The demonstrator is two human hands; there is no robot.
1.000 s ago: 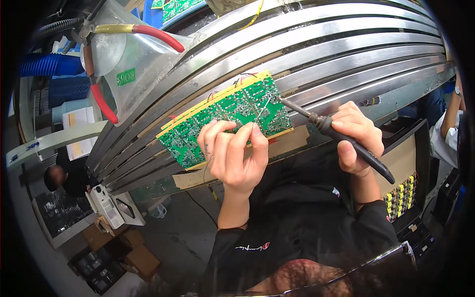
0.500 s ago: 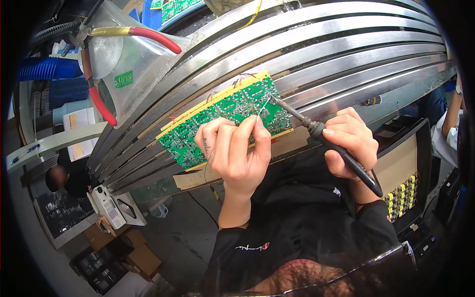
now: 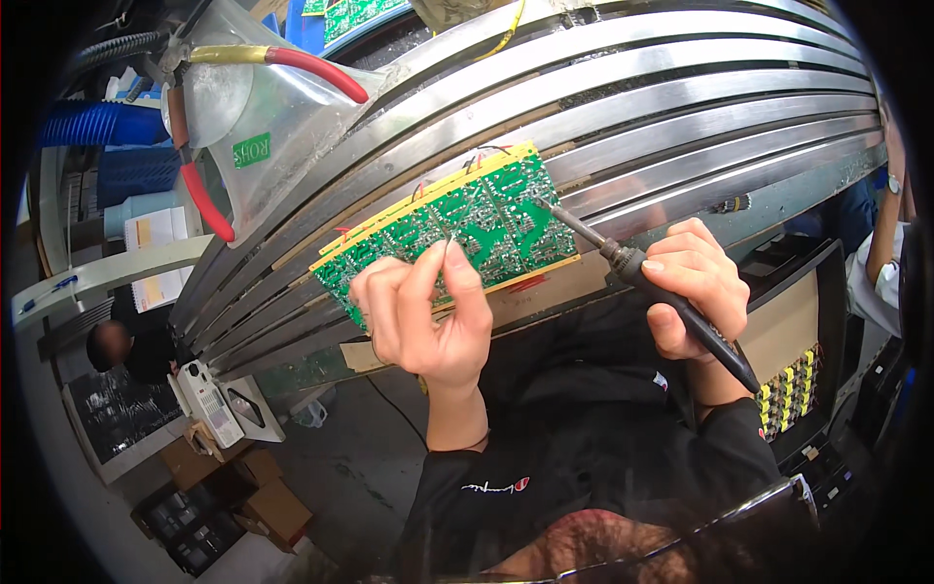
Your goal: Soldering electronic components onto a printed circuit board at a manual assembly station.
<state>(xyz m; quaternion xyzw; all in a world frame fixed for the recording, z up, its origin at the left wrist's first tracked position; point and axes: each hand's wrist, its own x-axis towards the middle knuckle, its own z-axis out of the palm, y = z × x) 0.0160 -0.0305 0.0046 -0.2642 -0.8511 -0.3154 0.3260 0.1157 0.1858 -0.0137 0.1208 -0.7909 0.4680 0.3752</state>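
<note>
Soldering iron (image 3: 671, 297) tip now lower on green circuit board (image 3: 452, 229), which lies on metal rails (image 3: 681, 97). Right hand (image 3: 696, 287) clenches iron; left hand (image 3: 428, 311) pinches board edge. Risk: slipping tip bridges joints.

A green circuit board (image 3: 457, 229) edged in yellow lies on the steel conveyor rails (image 3: 681, 107), the left hand (image 3: 428, 316) pinching its near edge, the right hand (image 3: 693, 287) gripping a black soldering iron (image 3: 662, 292) whose tip touches the board's right side, red-handled pliers (image 3: 209, 200) hanging at the far left.
</note>
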